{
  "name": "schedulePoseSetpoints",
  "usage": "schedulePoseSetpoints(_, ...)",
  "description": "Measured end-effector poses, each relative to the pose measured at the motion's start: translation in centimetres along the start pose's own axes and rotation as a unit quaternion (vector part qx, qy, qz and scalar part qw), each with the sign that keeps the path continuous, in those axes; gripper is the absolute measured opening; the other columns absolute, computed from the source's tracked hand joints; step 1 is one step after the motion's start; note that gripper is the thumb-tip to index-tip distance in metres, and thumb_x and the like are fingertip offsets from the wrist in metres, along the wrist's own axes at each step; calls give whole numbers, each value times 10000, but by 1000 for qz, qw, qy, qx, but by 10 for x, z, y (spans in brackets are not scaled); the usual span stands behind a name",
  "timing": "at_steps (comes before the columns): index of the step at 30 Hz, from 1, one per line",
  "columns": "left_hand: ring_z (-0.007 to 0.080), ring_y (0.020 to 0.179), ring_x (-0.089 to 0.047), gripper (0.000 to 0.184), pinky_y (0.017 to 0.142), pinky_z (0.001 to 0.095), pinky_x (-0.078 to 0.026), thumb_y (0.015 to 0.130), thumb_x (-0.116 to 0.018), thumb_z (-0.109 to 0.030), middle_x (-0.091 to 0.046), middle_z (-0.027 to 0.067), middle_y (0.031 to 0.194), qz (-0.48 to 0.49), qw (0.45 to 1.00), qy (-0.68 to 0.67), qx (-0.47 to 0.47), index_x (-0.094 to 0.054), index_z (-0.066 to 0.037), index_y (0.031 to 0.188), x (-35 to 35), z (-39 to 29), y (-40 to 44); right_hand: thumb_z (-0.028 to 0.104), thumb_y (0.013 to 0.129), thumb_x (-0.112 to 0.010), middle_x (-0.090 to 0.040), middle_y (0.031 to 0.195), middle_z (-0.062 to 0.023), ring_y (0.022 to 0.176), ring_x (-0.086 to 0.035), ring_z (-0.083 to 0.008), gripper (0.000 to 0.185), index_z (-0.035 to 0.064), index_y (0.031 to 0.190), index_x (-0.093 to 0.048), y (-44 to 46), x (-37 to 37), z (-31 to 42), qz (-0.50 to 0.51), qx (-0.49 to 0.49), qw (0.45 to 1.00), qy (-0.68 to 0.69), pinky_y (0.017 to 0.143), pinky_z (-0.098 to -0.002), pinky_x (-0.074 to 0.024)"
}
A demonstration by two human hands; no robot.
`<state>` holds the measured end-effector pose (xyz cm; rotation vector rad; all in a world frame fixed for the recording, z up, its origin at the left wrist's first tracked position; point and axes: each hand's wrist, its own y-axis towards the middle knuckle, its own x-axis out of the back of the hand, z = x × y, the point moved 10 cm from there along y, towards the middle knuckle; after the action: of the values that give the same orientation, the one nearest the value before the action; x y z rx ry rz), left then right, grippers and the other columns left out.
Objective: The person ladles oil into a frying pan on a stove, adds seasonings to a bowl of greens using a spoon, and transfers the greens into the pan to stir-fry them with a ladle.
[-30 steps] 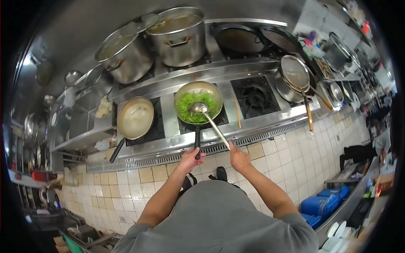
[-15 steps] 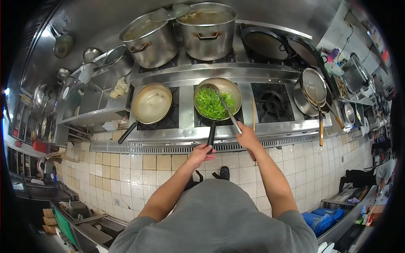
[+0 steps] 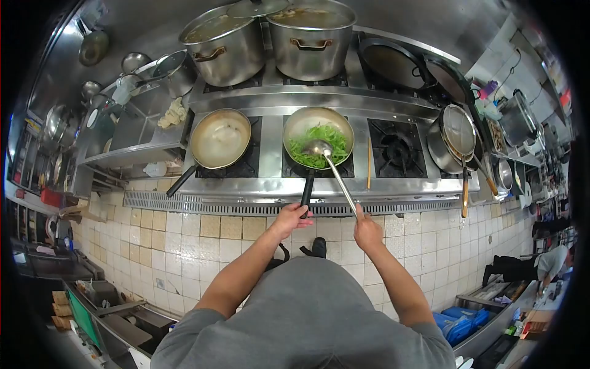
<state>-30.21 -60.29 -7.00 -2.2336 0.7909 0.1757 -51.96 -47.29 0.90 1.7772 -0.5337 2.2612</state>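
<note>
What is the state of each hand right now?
Left hand: holding the straight black handle of the round metal pan.
Right hand: holding the long silver metal ladle.

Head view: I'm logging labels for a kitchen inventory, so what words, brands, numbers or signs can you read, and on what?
None can be read.
Pan of greens, ladle, large stockpot: no lettering visible.
Blue bags, red object: any markings are too small or blurred to read.

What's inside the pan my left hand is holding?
Greens and the head of a ladle. The pan shows bare at its far side; anything beneath the greens and ladle is covered.
</note>
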Motion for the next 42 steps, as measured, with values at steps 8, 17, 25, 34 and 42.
schedulePoseSetpoints(8, 225, 877, -728, 281, 756, 331, -575, 1040, -545, -261, -687, 84, 1091, -5, 1000, 21, 4, -588, -49, 1219, 0, -2, -8, 86, 866, -621, -671, 1026, -256, 913, -671, -420, 643, 98, 1483, -440, 11, 93, 16, -45, 55, 987, 148, 811, -477, -544)
schedulePoseSetpoints(17, 221, 893, -730, 274, 750, 317, -574, 1043, -542, -257, -689, 69, 1109, 7, 1000, 27, -4, -599, -54, 1217, 1, 0, -9, 90, 876, -621, -632, 1182, -322, 1119, -624, -450, 612, 19, 1459, -449, 12, 38, 18, 105, -38, 972, 205, 982, -420, -496)
schedulePoseSetpoints(25, 226, 919, -726, 300, 762, 315, -571, 1046, -541, -263, -687, 73, 1148, 4, 1000, 30, -3, -588, -45, 1247, 1, -2, -13, 81, 851, -615, -668, 1040, -306, 1005, -633, -478, 599, 16, 1429, -470, 0, 135, 22, -60, 53, 948, 308, 903, -512, -510)
schedulePoseSetpoints(34, 207, 943, -725, 267, 764, 298, -559, 1046, -535, -252, -686, 64, 1151, 13, 999, 43, 1, -606, -61, 1220, 2, -3, -11, 88, 846, -603, -655, 1162, -298, 1077, -633, -456, 615, 13, 1443, -472, 108, 35, 9, -1, -39, 966, 256, 955, -465, -505)
schedulePoseSetpoints(42, 217, 932, -725, 262, 771, 301, -562, 1046, -534, -245, -688, 64, 1133, 17, 999, 45, -3, -609, -56, 1212, 1, -5, -9, 86, 850, -619, -673, 1105, -276, 987, -661, -440, 629, 24, 1453, -452, 30, 86, 34, -8, 30, 967, 251, 889, -480, -530)
